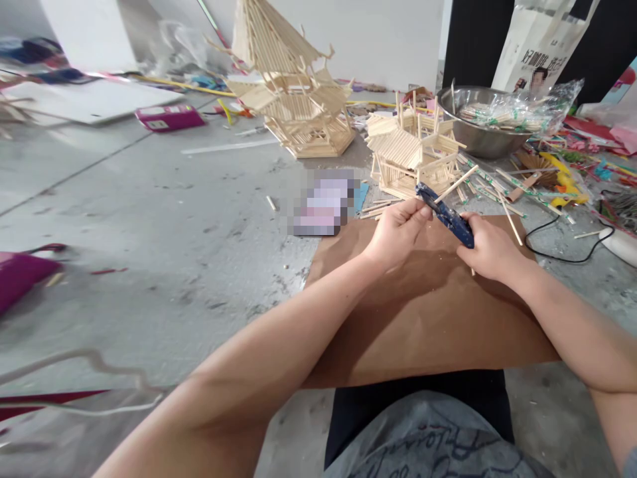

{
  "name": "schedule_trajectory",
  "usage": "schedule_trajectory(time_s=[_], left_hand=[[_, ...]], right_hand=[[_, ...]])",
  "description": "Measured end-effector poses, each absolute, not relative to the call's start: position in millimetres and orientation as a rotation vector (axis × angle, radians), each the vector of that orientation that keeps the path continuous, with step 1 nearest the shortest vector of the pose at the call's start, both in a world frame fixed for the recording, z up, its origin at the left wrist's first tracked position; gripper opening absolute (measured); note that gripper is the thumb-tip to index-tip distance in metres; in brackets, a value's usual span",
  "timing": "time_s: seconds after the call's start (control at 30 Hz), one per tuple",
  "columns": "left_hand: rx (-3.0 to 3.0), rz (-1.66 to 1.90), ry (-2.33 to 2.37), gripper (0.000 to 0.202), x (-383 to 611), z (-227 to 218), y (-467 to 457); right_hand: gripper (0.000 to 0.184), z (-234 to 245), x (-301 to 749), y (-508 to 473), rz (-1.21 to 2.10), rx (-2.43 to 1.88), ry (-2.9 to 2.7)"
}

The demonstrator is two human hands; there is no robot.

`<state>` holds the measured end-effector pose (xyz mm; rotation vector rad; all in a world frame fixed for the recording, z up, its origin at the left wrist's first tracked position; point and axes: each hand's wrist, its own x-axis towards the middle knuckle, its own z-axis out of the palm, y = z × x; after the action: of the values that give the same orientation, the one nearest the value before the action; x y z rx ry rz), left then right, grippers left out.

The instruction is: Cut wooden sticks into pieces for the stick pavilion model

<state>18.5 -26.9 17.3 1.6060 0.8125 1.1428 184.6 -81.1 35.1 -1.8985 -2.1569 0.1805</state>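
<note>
My left hand (398,229) is closed in a pinch on a thin wooden stick (455,184) that slants up to the right. My right hand (490,247) is wrapped round a pair of blue-handled cutters (445,214), whose tip meets the stick just right of my left fingers. Both hands hover over a brown sheet of cardboard (423,318) on the grey floor. Just beyond them stands a small model building of wooden sticks (411,156).
A taller stick pagoda (293,86) stands farther back. A steel bowl (480,136) holds bagged sticks; loose sticks (492,186) lie to its front. A black cable (567,245) runs at right. A magenta box (169,117) and white board (94,99) lie at back left.
</note>
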Motion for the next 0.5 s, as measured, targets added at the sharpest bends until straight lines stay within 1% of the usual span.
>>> schedule_trajectory(time_s=[0.23,0.4,0.5], left_hand=[[1.541,1.079,0.780,0.035,18,16,-28],[1.844,1.272,0.917,0.032,20,14,-26],[1.883,1.295,0.968,0.031,21,12,-26]], right_hand=[[0.055,33,189,-77,0.171,-1.787,-2.208],[0.050,40,183,-85,0.328,-1.931,-2.107],[0.049,41,180,-87,0.360,-1.957,-2.078]])
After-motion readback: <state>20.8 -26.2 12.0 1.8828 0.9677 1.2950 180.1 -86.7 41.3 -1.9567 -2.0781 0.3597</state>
